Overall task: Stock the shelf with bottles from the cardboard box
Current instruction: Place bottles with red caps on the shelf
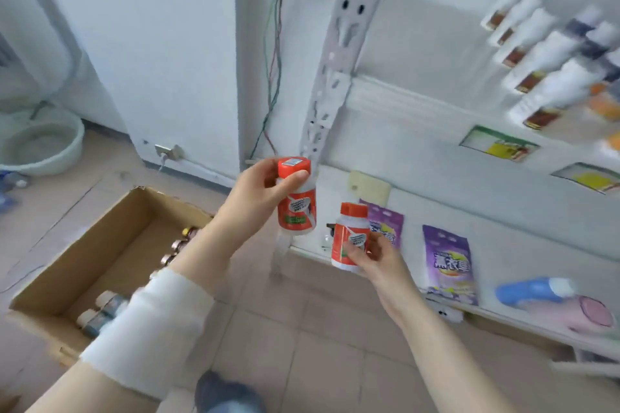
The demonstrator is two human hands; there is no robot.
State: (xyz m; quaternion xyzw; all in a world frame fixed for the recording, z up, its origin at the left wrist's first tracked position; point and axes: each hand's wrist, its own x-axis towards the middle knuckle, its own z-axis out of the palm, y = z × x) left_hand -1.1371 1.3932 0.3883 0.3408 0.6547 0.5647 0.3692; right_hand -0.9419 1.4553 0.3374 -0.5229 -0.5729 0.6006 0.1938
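Observation:
My left hand (258,191) grips a red-capped white bottle (297,208) by its cap, upright, in front of the shelf's white upright post. My right hand (372,253) holds a second red-capped bottle (349,231) by its lower body, just over the front edge of the bottom shelf (339,191). The open cardboard box (97,245) lies on the floor at the lower left; several small bottles (104,308) lie along its near side, partly hidden behind my left forearm.
Purple detergent bags (448,261) stand on the bottom shelf beside a blue bottle (533,290) and a pink pack. The shelf above carries white bottles (543,77) and price tags. A pale basin (43,144) sits on the tiled floor at the far left.

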